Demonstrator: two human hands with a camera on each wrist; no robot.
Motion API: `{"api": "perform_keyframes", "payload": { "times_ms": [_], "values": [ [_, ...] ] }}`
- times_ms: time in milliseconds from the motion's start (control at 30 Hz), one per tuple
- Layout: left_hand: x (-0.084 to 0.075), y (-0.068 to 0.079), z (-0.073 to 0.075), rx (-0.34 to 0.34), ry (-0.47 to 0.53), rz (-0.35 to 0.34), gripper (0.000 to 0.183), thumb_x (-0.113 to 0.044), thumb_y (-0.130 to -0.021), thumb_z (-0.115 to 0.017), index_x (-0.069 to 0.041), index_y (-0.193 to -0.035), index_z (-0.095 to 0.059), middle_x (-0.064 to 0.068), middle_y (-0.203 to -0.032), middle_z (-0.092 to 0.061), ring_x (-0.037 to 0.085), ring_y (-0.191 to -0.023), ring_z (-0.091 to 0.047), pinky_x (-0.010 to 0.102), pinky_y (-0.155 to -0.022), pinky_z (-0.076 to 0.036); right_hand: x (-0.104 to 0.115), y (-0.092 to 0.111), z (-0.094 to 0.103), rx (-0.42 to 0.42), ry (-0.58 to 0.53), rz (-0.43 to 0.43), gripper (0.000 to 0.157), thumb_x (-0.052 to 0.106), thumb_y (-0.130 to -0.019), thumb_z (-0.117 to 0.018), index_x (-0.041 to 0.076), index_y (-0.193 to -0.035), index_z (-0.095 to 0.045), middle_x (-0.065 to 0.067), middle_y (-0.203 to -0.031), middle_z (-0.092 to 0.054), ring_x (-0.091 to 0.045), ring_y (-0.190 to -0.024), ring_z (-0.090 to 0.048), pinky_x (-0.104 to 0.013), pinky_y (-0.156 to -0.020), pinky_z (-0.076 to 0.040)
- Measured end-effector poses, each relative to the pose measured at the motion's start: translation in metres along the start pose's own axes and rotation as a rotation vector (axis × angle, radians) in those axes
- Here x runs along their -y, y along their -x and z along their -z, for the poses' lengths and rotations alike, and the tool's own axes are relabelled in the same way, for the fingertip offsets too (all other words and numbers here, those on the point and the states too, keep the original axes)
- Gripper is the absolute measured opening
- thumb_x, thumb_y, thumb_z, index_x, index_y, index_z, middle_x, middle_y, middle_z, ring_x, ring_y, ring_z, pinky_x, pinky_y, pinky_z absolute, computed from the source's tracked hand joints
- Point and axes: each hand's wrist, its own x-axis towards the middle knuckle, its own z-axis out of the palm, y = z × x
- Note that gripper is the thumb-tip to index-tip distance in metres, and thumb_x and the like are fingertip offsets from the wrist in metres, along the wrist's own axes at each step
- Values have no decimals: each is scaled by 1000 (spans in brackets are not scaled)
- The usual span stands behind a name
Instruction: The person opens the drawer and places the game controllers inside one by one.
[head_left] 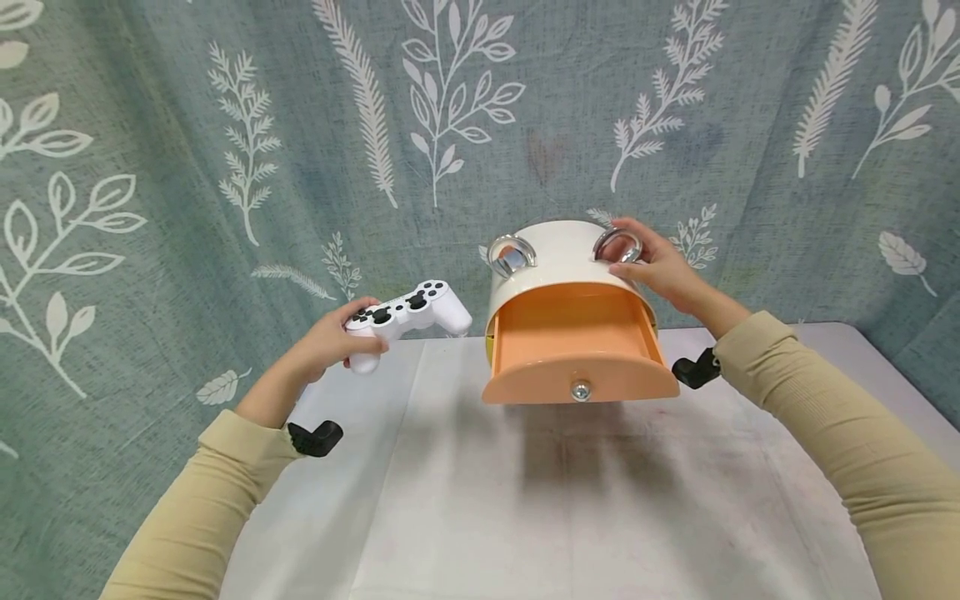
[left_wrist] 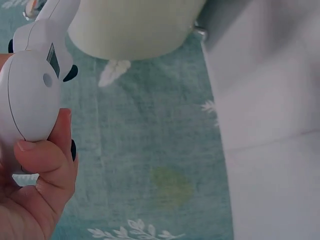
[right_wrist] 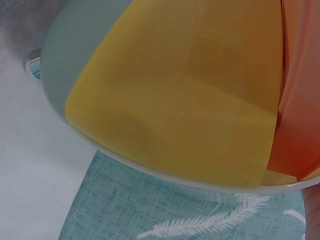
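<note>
My left hand (head_left: 330, 337) grips a white game controller (head_left: 442, 308) by one handle, thumb over its near side; the left wrist view shows the controller (left_wrist: 34, 95) from its side. To the right is a rounded white box (head_left: 555, 250) with two chrome rings on top. Its orange drawer (head_left: 525, 382) is pulled out toward me, with nothing seen inside and a clear knob (head_left: 581, 391) on the front. My right hand (head_left: 663, 271) holds the box at its right ring (head_left: 636, 250), fingers curled there. The box's yellow underside (right_wrist: 175, 110) fills the right wrist view.
Beneath the box, its shadow falls on a white-covered table (head_left: 465, 517). A blue-green curtain (head_left: 300, 167) with white leaf prints hangs behind and down the left side. Black wrist mounts (head_left: 317, 439) project from both sleeves.
</note>
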Motion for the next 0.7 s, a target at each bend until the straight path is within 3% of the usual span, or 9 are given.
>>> {"api": "perform_keyframes", "payload": {
  "times_ms": [267,700],
  "values": [
    [-25,8,-4,4,27,-13,66,-19,-79,-69,-20,-135,-35,16,-114,-45,22,-82,-48,30,-57,-40,-2,0,-1,8,-15,52,55,10,-90,-59,12,-139,-35,11,-96,-56,-10,-79,-48,-22,-69,-38],
    [-60,11,-20,44,23,-70,57,-15,-76,-69,-21,-126,-42,13,-109,-49,23,-81,-49,31,-57,-40,0,0,-1,-4,1,8,57,12,-90,-60,14,-140,-33,10,-98,-55,-13,-75,-45,-22,-69,-39]
  ]
}}
